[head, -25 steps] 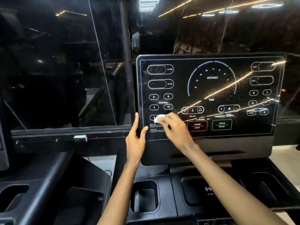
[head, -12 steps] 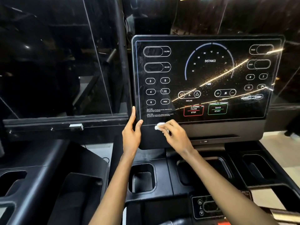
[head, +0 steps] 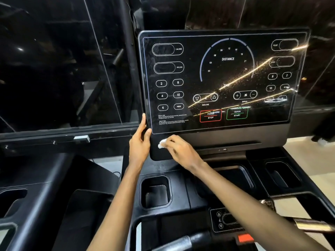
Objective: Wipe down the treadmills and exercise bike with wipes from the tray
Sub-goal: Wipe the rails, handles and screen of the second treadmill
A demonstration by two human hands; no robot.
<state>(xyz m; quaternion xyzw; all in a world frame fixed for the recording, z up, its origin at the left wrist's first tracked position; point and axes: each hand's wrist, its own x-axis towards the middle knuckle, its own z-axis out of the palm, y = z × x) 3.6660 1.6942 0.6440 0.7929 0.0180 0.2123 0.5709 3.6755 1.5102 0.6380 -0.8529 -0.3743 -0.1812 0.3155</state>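
A black treadmill console (head: 224, 82) with a glossy touch panel stands in front of me, its glass speckled with dust. My right hand (head: 181, 151) pinches a small white wipe (head: 161, 143) against the matte lower bezel, just under the panel's bottom left corner. My left hand (head: 140, 142) grips the console's left edge, fingers behind it and thumb on the front. The tray of wipes is not in view.
Below the console lie a cup holder (head: 155, 192), a centre recess and a right pocket (head: 279, 174). A small control pad (head: 224, 219) and metal handlebars (head: 181, 241) sit near the bottom. A neighbouring treadmill's deck (head: 45, 187) is at left; dark glass behind.
My right hand carried the wipe down from the lower left of the touch panel onto the bezel below it. My left hand kept its grip on the console's edge. My view tilted downward.
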